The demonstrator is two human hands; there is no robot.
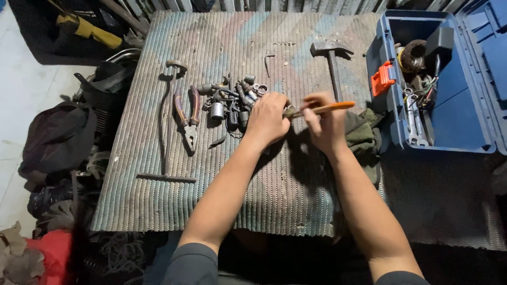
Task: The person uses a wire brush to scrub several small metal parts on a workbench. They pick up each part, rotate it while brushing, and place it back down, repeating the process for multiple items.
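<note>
My right hand (325,124) grips a small brush with an orange handle (327,107), its bristle end pointing left. My left hand (268,120) is closed around a small metal part that stays mostly hidden in the fingers, right at the brush tip. Both hands hover over a corrugated metal sheet (158,200). Just left of my left hand lies a cluster of sockets and small metal parts (232,100).
Pliers (188,115) and a long T-handle wrench (168,126) lie at the left. A hammer (331,58) lies at the back, a dark green rag (364,134) beside my right hand. An open blue toolbox (454,105) with wrenches stands at the right. Bags and clutter sit off the left edge.
</note>
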